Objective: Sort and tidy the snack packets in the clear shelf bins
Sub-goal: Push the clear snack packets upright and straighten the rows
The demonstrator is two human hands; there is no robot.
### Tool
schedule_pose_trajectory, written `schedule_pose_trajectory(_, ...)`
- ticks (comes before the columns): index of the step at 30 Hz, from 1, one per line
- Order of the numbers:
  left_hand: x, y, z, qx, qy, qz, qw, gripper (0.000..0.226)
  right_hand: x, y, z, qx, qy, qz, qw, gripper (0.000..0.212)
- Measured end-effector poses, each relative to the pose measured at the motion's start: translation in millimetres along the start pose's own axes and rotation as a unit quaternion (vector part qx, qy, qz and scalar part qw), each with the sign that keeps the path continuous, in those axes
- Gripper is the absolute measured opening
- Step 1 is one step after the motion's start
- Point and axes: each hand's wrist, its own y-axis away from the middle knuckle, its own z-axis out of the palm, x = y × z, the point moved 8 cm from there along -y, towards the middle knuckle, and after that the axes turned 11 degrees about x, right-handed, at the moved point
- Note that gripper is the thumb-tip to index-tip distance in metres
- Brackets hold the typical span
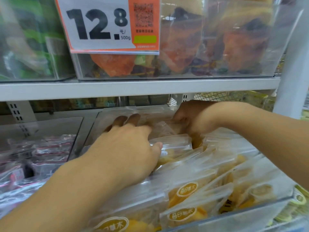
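Snack packets of yellow fruit fill the clear bin.

Yellow snack packets, orange-white price tag

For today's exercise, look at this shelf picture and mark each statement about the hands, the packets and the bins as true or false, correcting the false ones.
1. Both hands reach into the bin of yellow snack packets. True.
2. The price sign reads 12.8. True.
3. The left hand is held up at the price sign. False: it lies down among the packets in the clear bin.
4. The bin to the left holds yellow packets too. False: its red-trimmed packets hold dark contents.
5. The right hand is at the back of the bin, fingers curled on clear wrapping. True.
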Motion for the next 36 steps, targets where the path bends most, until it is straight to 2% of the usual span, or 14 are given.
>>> schedule_pose_trajectory(3, -1.1, -4.8, 3.2, -0.008, 0.033, 0.018, 0.999, 0.048, -0.5, -4.9, 4.9, 0.032, 0.010, -0.006, 0.999, 0.019)
schedule_pose_trajectory(7, 8.4, -6.7, 7.7, -0.025, 0.064, 0.061, 0.996, 0.038, -13.4, -5.2, -5.4, 0.087, -0.038, -0.034, 0.995, 0.027)
schedule_pose_trajectory(9, 10.4, -9.5, 10.0, -0.027, 0.077, 0.071, 0.994, 0.039, -21.6, -7.0, -9.3, 0.115, -0.064, -0.041, 0.990, 0.041)
schedule_pose_trajectory(11, 10.8, -12.7, 12.4, -0.029, 0.093, 0.077, 0.992, 0.042, -23.5, -8.2, -6.5, 0.107, -0.095, -0.034, 0.989, 0.056)
schedule_pose_trajectory(14, 8.5, -12.4, 13.4, -0.037, 0.099, 0.075, 0.992, 0.043, -21.7, -7.3, -1.1, 0.064, -0.089, -0.030, 0.993, 0.063)
schedule_pose_trajectory(16, 7.2, -10.9, 10.6, -0.026, 0.096, 0.075, 0.992, 0.044, -21.9, -0.4, -5.8, 0.046, -0.081, -0.033, 0.995, 0.055)
schedule_pose_trajectory(18, 6.2, -8.5, 7.4, -0.009, 0.092, 0.073, 0.993, 0.046, -16.3, 9.4, -15.4, 0.065, -0.077, -0.028, 0.994, 0.043)
schedule_pose_trajectory(21, 6.1, -7.2, 4.8, 0.018, 0.079, 0.069, 0.994, 0.049, 0.8, 27.5, -19.8, 0.099, -0.070, -0.004, 0.993, 0.047)
schedule_pose_trajectory(24, 11.9, -8.4, 8.1, 0.005, 0.060, 0.090, 0.994, 0.047, 9.6, 33.1, -17.2, 0.121, -0.056, 0.013, 0.991, 0.023)
schedule_pose_trajectory(27, 19.8, -13.8, 11.5, -0.012, 0.060, 0.110, 0.992, 0.048, 13.6, 31.5, -17.1, 0.094, -0.026, 0.046, 0.994, 0.011)
schedule_pose_trajectory(30, 27.9, -18.6, 15.3, -0.023, 0.063, 0.118, 0.991, 0.049, 8.9, 22.7, -14.5, 0.057, 0.034, 0.058, 0.996, 0.018)
schedule_pose_trajectory(32, 29.5, -20.8, 16.9, -0.032, 0.067, 0.115, 0.991, 0.048, 4.5, 12.6, -14.7, 0.085, 0.057, 0.049, 0.993, 0.017)
schedule_pose_trajectory(34, 29.8, -20.4, 18.0, -0.047, 0.067, 0.115, 0.990, 0.046, 2.1, 5.6, -14.8, 0.116, 0.019, 0.026, 0.993, 0.007)
schedule_pose_trajectory(36, 29.0, -18.5, 18.1, -0.056, 0.062, 0.116, 0.990, 0.046, -1.8, 5.6, -15.6, 0.119, -0.053, 0.010, 0.991, 0.021)
